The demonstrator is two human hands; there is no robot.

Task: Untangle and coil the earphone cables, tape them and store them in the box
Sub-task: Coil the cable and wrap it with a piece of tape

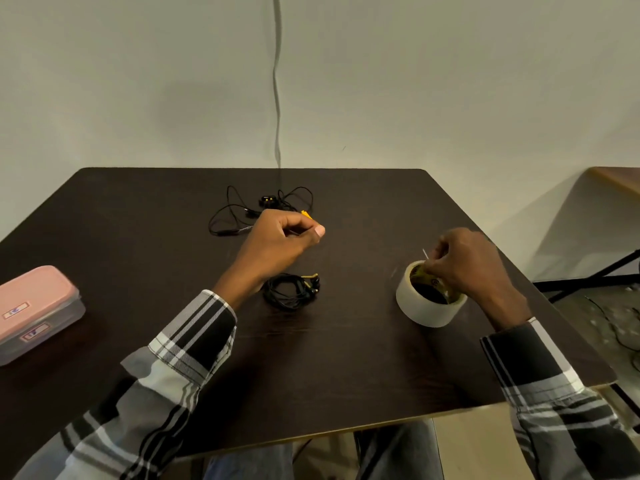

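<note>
A coiled black earphone (292, 291) with gold-trimmed buds lies at the table's middle. A second black earphone cable (239, 211) sprawls tangled farther back, with a yellow part (306, 214) at its right. My left hand (280, 240) hovers between them with its fingers curled, thumb against forefinger, pinching what looks like a thin clear strip of tape. My right hand (464, 261) grips the far rim of the white tape roll (420, 304), fingers reaching inside it. A thin sliver of tape (424, 253) sticks up beside the fingers. The pink-lidded box (36, 311) sits shut at the left edge.
The dark table (346, 358) has its front edge near my lap. A grey cord (276, 81) hangs down the wall behind. At the right, beyond the table, stand black metal legs (595, 278) and a cluttered surface (613, 323).
</note>
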